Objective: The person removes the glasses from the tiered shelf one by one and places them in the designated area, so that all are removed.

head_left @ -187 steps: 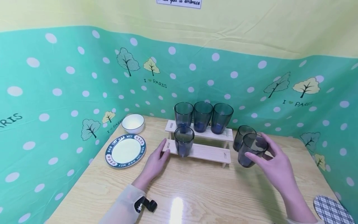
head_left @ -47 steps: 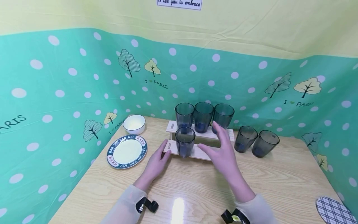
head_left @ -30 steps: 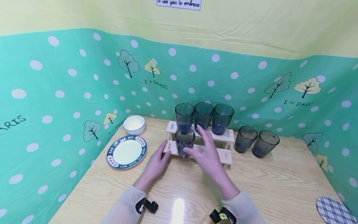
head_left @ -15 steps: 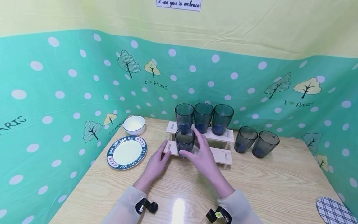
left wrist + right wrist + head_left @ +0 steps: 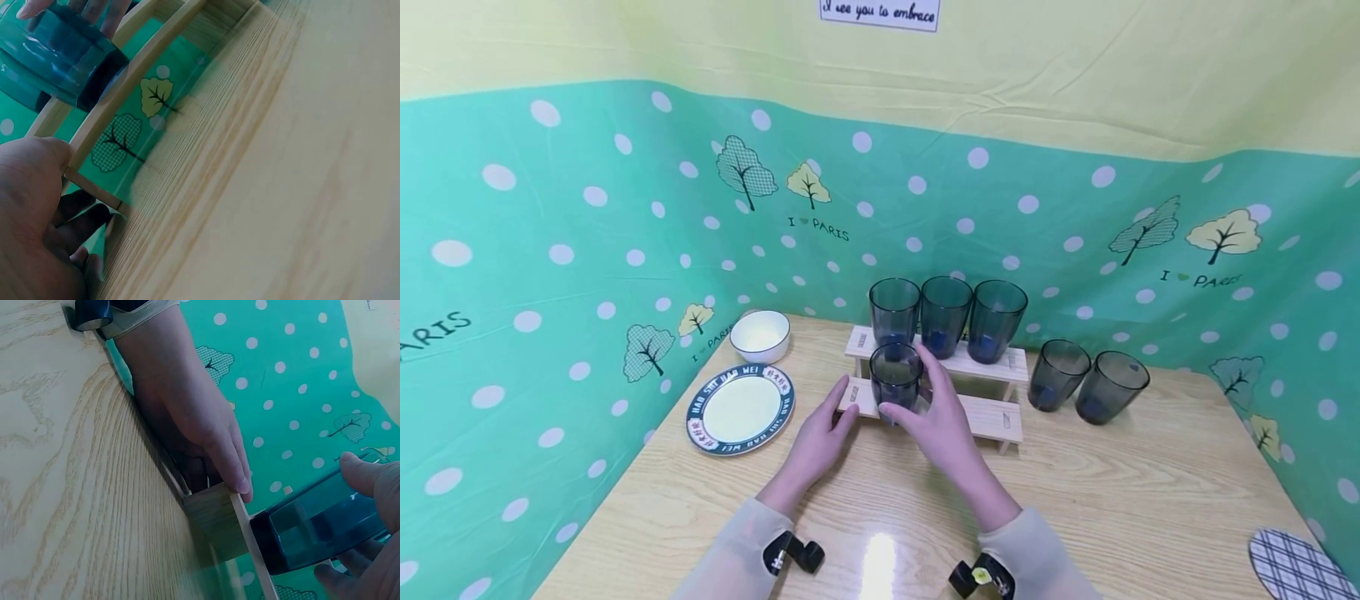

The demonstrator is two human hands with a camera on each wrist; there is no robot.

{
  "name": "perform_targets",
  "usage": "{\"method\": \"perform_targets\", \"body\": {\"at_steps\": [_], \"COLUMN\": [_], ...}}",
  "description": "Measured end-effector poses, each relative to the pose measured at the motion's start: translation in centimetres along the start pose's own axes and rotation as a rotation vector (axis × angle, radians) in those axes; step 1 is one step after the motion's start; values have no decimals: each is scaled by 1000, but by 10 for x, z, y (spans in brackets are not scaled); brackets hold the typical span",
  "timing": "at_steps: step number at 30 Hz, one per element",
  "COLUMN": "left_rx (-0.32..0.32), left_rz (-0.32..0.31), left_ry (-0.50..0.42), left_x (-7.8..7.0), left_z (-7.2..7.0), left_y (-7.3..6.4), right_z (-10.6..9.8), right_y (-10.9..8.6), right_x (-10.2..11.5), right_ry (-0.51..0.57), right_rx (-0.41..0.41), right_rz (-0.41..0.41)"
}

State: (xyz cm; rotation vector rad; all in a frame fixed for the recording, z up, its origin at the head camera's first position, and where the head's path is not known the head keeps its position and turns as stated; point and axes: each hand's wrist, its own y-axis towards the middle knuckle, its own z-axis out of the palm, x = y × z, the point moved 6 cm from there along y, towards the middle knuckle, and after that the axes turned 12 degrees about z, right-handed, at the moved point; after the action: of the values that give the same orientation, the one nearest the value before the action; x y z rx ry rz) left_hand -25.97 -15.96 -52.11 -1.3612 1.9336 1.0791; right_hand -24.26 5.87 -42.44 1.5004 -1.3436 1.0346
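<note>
A smoky dark drinking glass [image 5: 895, 367] stands upright near the left end of the lower tier of a small two-tier wooden rack [image 5: 991, 417]. My right hand [image 5: 946, 423] holds it from the right, thumb at the front and fingers behind. In the right wrist view, the thumb and fingers span the glass [image 5: 325, 519], whose base meets the board. My left hand [image 5: 818, 440] grips the lower tier's left end. The left wrist view shows the left thumb against the rack's edge [image 5: 94, 134], with the fingers underneath partly hidden.
Three more glasses [image 5: 946, 312] line the upper tier. Two glasses [image 5: 1056, 377] stand on the table right of the rack. To the left are a white bowl [image 5: 760, 335] and a blue-rimmed plate [image 5: 741, 408]. A checked round mat [image 5: 1300, 567] lies front right.
Earlier, my right hand held a glass on the right; it now stands beside another there. The right hand has since moved left and taken hold of the lower-tier glass. My left hand stays put.
</note>
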Motion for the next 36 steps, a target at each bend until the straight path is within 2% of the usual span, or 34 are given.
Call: {"method": "perform_targets", "body": {"at_steps": [16, 27, 36], "left_rx": [7, 0, -5], "left_rz": [-11, -8, -20], "left_ry": [-4, 9, 4], "left_x": [1, 0, 0], "left_z": [0, 1, -1], "left_y": [0, 0, 0], "right_z": [1, -1, -4], "right_y": [2, -1, -10], "right_x": [-5, -2, 0], "right_ry": [3, -19, 12], "right_rx": [-23, -74, -47], "right_rz": [14, 25, 49]}}
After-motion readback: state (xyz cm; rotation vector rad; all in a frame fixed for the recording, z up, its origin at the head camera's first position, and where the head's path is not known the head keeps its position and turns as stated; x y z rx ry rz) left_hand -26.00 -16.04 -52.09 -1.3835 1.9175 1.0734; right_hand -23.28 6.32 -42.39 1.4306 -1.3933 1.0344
